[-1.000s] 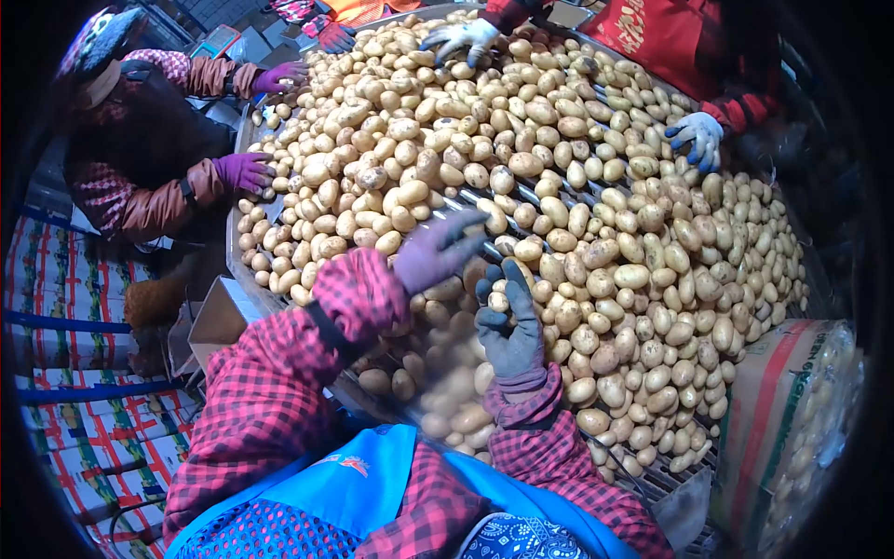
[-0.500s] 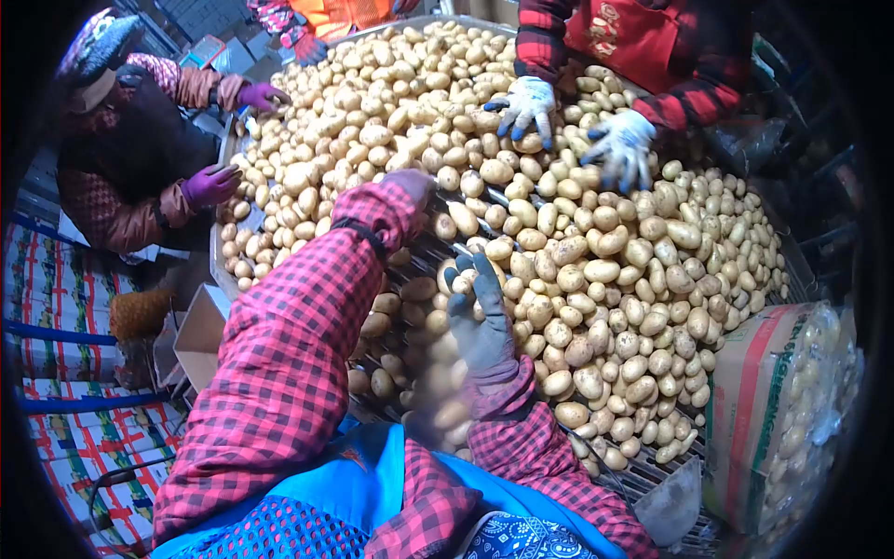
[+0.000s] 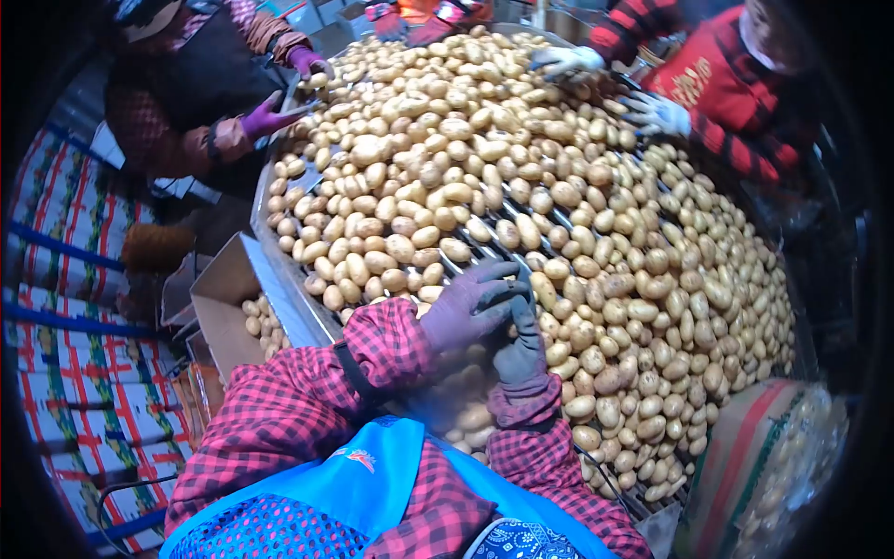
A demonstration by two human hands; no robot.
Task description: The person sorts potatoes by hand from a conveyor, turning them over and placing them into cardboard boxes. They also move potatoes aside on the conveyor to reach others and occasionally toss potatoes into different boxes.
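A broad heap of potatoes covers a slatted metal table. My left hand, in a dusty purple glove, reaches over the near part of the heap with loosely curved fingers. Beside it, my right hand in a grey glove points its fingers upward. The fingertips of both hands meet or overlap, and no potato shows in either one. Below the hands, potatoes lie blurred and partly hidden behind my wrists. Dark slats show just beyond my fingers.
Co-workers' gloved hands work at the left, the far side and the right. A cardboard box holding potatoes stands left of the table. A bagged carton is at lower right. Stacked printed boxes line the left.
My left hand has come back from the middle of the heap towards my right hand. More slats show ahead. The view has shifted, and the right co-worker's hands are farther off.
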